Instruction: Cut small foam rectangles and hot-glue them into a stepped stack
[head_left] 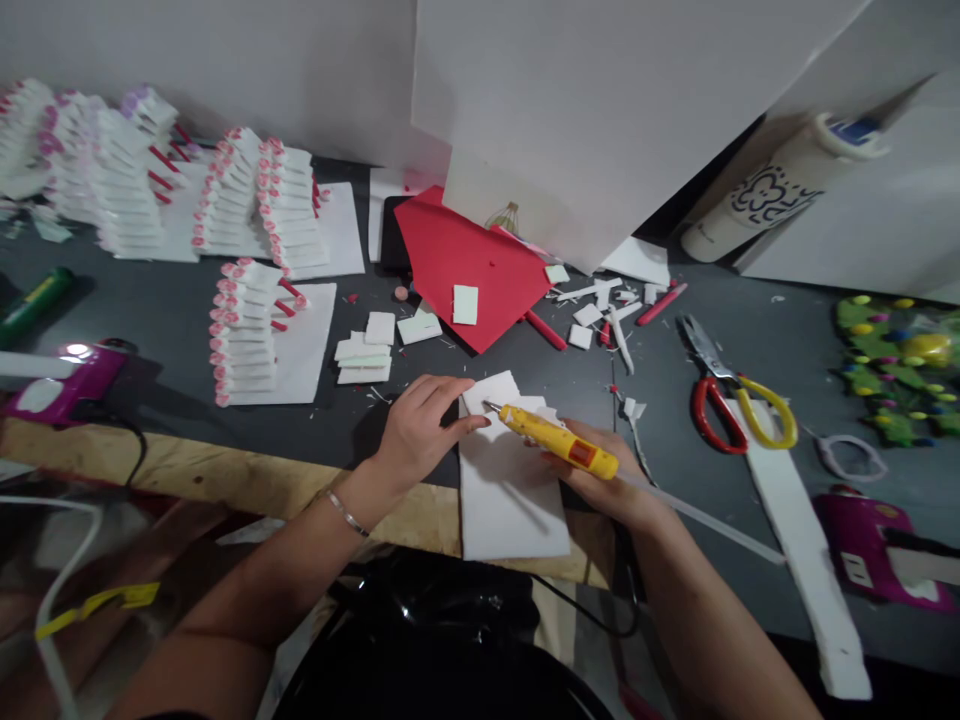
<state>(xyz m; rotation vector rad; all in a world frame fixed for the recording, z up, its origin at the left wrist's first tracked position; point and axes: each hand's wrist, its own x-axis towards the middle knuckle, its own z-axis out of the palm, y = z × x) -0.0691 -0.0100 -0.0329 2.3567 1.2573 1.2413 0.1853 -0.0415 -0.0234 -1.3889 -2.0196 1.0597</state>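
Two hands of yours meet at the far end of a white foam board (514,510), which lies at the near edge of the counter (660,385) with its long axis running away from you. Your right hand (600,485) is closed around a yellow glue gun (553,438), whose long axis slants from the nozzle, far and left, back to the clear glue stick (705,518), near and right. The small white piece (496,385) at the board's far end lies ahead and left of that hand; your left hand (424,425) is nearer, thumb and forefinger narrowly parted at its left side, though you cannot tell if they grip it. The nozzle points between those fingertips, over the piece; whether it touches is unclear.
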